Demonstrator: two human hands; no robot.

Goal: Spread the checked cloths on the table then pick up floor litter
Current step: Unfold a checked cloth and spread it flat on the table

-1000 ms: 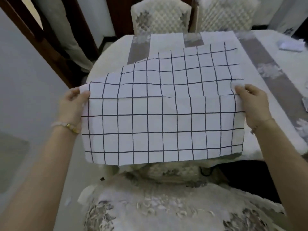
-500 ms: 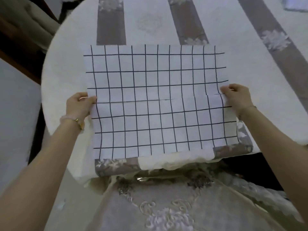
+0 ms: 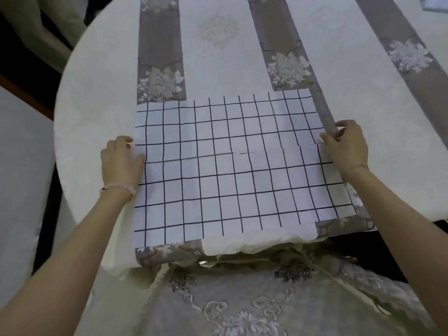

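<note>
The white cloth with a black grid of checks point(image 3: 232, 166) now lies almost flat on the round table under a cream tablecloth with grey-brown floral stripes point(image 3: 101, 93), closer to the near rim than half a second ago. The left hand point(image 3: 120, 163) pinches its left edge, thumb on top, and the right hand point(image 3: 346, 146) pinches its right edge, as before

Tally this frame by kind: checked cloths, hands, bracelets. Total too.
Checked cloth: 1
Hands: 2 (left hand, right hand)
Bracelets: 2 (pink bracelet, thin bracelet)
Total: 5
</note>
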